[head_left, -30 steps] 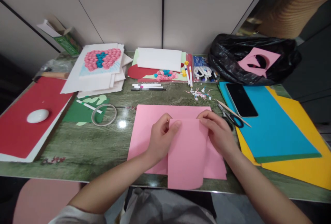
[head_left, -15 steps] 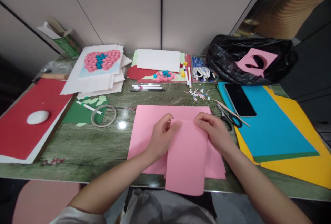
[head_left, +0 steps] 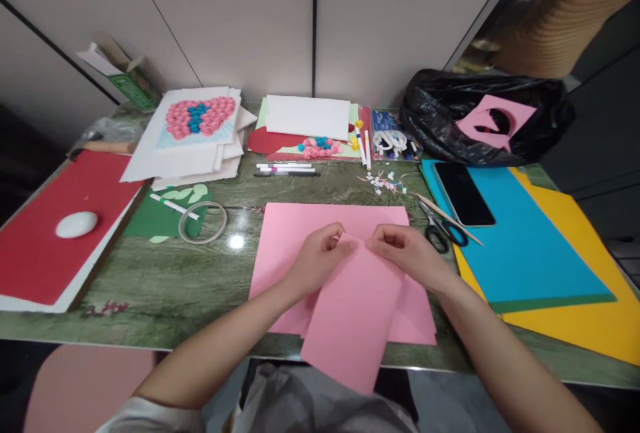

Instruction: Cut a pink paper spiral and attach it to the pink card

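Observation:
A narrow pink sheet of paper (head_left: 355, 313) is pinched along its far edge between both my hands, its near end hanging over the table's front edge. My left hand (head_left: 323, 254) grips the left part of that edge, thumb on top. On the right part, my right hand (head_left: 407, 250) has its fingers and thumb pressed together. Below lie larger pink sheets (head_left: 300, 220), flat on the green marbled table. Right of my right hand are black-handled scissors (head_left: 443, 228) and a wooden stick (head_left: 453, 220).
A phone (head_left: 464, 193) rests on blue paper (head_left: 540, 246) at right, behind it a black plastic bag (head_left: 425, 113). Paper scraps (head_left: 385, 183), pens (head_left: 287, 168), a tape roll (head_left: 223, 223) and a white egg-shaped object (head_left: 77, 224) lie about. Heart artwork (head_left: 200, 116) tops white papers.
The narrow pink sheet has turned, its near end swinging left and tilting. My hands have come slightly closer together along its far edge.

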Demonstrator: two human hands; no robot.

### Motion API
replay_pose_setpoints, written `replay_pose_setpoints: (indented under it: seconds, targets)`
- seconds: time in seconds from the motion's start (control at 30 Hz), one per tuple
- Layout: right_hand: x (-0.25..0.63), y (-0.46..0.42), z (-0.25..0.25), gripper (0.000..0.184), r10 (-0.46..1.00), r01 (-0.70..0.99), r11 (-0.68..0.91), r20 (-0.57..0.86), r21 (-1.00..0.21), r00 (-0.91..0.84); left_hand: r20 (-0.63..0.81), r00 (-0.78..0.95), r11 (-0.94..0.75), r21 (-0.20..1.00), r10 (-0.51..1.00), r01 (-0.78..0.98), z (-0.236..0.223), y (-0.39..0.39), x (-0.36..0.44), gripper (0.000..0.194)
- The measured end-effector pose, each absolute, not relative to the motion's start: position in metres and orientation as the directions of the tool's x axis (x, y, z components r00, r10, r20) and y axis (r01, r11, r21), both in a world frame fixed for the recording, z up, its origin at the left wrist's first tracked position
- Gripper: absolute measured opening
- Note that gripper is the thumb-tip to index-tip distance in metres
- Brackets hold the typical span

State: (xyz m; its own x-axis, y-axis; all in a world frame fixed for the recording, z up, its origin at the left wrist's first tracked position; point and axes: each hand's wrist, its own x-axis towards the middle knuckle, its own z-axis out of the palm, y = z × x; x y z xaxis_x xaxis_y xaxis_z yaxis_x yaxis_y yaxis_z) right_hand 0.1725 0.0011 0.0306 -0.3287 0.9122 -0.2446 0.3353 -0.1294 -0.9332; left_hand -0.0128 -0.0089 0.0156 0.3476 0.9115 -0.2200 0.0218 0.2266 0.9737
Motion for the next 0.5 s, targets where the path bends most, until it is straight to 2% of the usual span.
replay_pose_setpoints:
  seconds: [0.13,0.33,0.5]
  targets:
    - [0.1730,0.0004,0.0322,0.021,0.875,0.314,-0.115,-0.246,-0.942,-0.418,-0.181,0.375,0.159,0.983,0.909,0.090,0.0148,-0.0083,-0.0134,0.029]
    - [0.1748,-0.0001,0.0297,0.025,0.878,0.278,-0.161,-0.266,-0.947,-0.397,-0.158,0.371,0.127,0.986,0.915,0.106,0.0181,-0.0097,-0.0124,0.029]
    - [0.1741,-0.0002,0.0278,0.025,0.871,0.284,-0.167,-0.276,-0.944,-0.407,-0.195,0.381,0.166,0.980,0.904,0.107,0.0195,-0.0121,-0.0124,0.016]
